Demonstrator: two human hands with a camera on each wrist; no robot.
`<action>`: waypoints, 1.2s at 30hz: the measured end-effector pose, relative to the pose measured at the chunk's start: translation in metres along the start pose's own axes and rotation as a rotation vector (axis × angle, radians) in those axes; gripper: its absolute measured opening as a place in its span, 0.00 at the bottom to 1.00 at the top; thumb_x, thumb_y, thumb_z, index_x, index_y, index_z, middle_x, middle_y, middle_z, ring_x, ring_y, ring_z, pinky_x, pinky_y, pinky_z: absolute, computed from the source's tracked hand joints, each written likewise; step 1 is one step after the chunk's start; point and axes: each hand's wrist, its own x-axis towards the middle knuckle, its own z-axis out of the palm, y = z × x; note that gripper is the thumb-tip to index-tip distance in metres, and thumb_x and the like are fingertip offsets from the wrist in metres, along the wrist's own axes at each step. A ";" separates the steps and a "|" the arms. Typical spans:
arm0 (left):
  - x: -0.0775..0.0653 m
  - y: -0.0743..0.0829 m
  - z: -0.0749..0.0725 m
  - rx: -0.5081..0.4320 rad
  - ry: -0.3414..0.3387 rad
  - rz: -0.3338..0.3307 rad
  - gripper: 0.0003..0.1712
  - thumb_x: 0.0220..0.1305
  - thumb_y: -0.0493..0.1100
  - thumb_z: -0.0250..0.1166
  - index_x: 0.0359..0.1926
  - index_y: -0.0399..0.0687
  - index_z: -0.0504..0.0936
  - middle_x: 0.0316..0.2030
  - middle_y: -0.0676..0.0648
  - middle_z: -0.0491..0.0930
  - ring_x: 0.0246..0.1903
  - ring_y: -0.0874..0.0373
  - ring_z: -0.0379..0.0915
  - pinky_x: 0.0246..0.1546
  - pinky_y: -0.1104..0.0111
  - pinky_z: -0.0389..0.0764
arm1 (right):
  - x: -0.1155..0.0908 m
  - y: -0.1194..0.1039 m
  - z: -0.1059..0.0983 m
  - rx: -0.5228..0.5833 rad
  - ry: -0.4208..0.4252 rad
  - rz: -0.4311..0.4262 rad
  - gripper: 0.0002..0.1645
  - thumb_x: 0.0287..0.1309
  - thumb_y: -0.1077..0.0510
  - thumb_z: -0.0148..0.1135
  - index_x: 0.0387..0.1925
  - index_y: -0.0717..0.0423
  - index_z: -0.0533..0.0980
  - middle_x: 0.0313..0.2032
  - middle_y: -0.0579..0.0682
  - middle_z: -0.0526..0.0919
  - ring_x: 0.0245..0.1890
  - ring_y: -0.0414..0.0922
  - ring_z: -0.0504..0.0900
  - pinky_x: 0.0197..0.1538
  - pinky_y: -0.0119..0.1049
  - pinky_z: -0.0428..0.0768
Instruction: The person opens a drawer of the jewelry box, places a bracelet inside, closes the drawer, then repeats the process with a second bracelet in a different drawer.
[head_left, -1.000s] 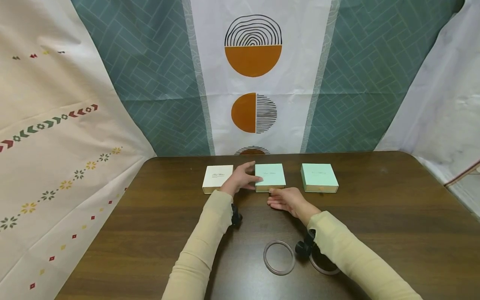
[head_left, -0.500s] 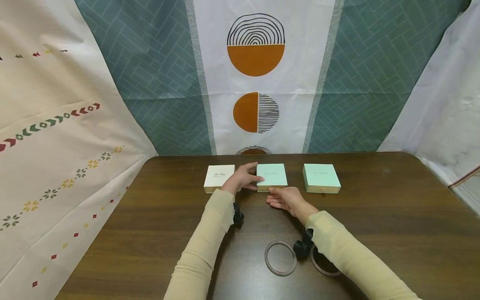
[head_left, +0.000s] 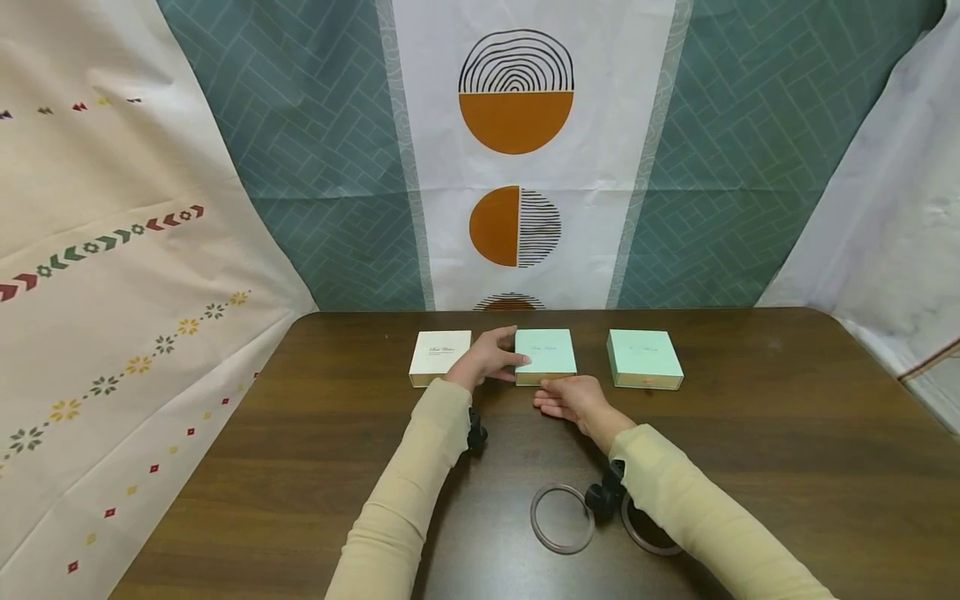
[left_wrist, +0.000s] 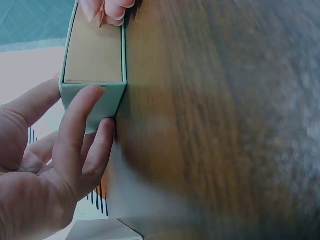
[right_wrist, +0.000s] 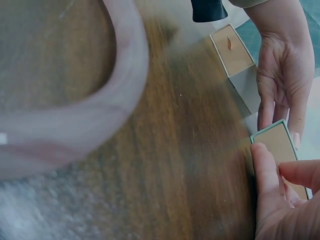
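Mint box (head_left: 545,347) sits mid-row on brown table (head_left: 337,467), btwn white box (head_left: 437,350) & 2nd mint box (head_left: 645,354). L hand (head_left: 486,360) grips its L side; R hand (head_left: 577,398) pinches small tab (left_wrist: 101,14) on its tan front (left_wrist: 95,55). 2 rings (head_left: 533,515) lie nr R forearm (head_left: 712,517), one partly hidden.

From the head view I see a dark wood-grain tabletop (head_left: 285,467) with rounded far corners. Behind it, teal patterned cloth (head_left: 322,150) flanks a white panel (head_left: 521,170) bearing orange and black-lined circles (head_left: 516,123). Cream cloth (head_left: 112,183) with small coloured motifs (head_left: 138,364) drapes at left. At right I make out whitish cloth (head_left: 892,217), too washed-out for me to judge its pattern. Light leaves a soft sheen (head_left: 495,546) nearest me.
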 end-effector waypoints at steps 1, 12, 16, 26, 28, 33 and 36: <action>0.000 0.000 0.000 0.002 0.000 0.001 0.45 0.60 0.35 0.66 0.74 0.50 0.53 0.68 0.35 0.60 0.54 0.43 0.75 0.38 0.61 0.85 | 0.000 0.000 0.000 0.002 -0.002 -0.003 0.21 0.66 0.64 0.53 0.55 0.78 0.69 0.23 0.49 0.84 0.24 0.37 0.84 0.32 0.28 0.84; 0.001 0.000 0.001 0.016 -0.002 0.003 0.45 0.60 0.35 0.66 0.74 0.50 0.53 0.67 0.35 0.61 0.53 0.44 0.76 0.37 0.62 0.85 | -0.001 0.003 -0.002 -0.001 -0.020 -0.034 0.21 0.67 0.66 0.51 0.56 0.81 0.67 0.26 0.51 0.84 0.25 0.38 0.84 0.32 0.28 0.84; 0.000 0.002 0.000 0.012 -0.009 -0.004 0.45 0.60 0.35 0.66 0.74 0.51 0.53 0.68 0.35 0.60 0.53 0.44 0.75 0.38 0.62 0.85 | -0.002 0.003 -0.002 -0.011 -0.015 -0.033 0.21 0.67 0.66 0.52 0.56 0.80 0.68 0.26 0.51 0.84 0.25 0.38 0.84 0.32 0.29 0.84; -0.001 0.004 0.000 0.000 -0.012 -0.021 0.45 0.60 0.35 0.66 0.73 0.51 0.54 0.67 0.35 0.61 0.54 0.44 0.74 0.39 0.61 0.85 | -0.005 0.006 -0.003 -0.032 0.012 -0.038 0.19 0.66 0.67 0.52 0.53 0.80 0.70 0.26 0.52 0.84 0.25 0.38 0.84 0.32 0.28 0.84; -0.001 0.004 0.000 0.003 -0.013 -0.018 0.45 0.59 0.35 0.66 0.73 0.50 0.54 0.66 0.35 0.62 0.54 0.43 0.74 0.39 0.60 0.85 | -0.006 0.006 -0.003 -0.033 0.011 -0.037 0.19 0.66 0.67 0.52 0.53 0.80 0.70 0.26 0.52 0.84 0.25 0.38 0.84 0.32 0.28 0.84; 0.001 0.003 -0.001 0.015 -0.013 -0.015 0.44 0.59 0.35 0.67 0.73 0.49 0.55 0.65 0.34 0.63 0.53 0.43 0.75 0.39 0.61 0.85 | -0.008 0.007 -0.004 -0.028 -0.003 -0.033 0.19 0.66 0.68 0.52 0.54 0.80 0.70 0.27 0.53 0.84 0.26 0.39 0.85 0.33 0.29 0.84; 0.000 0.004 -0.001 0.016 -0.011 -0.018 0.44 0.59 0.35 0.67 0.73 0.49 0.55 0.65 0.34 0.63 0.53 0.43 0.75 0.38 0.61 0.85 | -0.009 0.008 -0.004 -0.033 -0.006 -0.035 0.19 0.66 0.68 0.52 0.54 0.80 0.70 0.27 0.53 0.85 0.26 0.39 0.85 0.33 0.29 0.84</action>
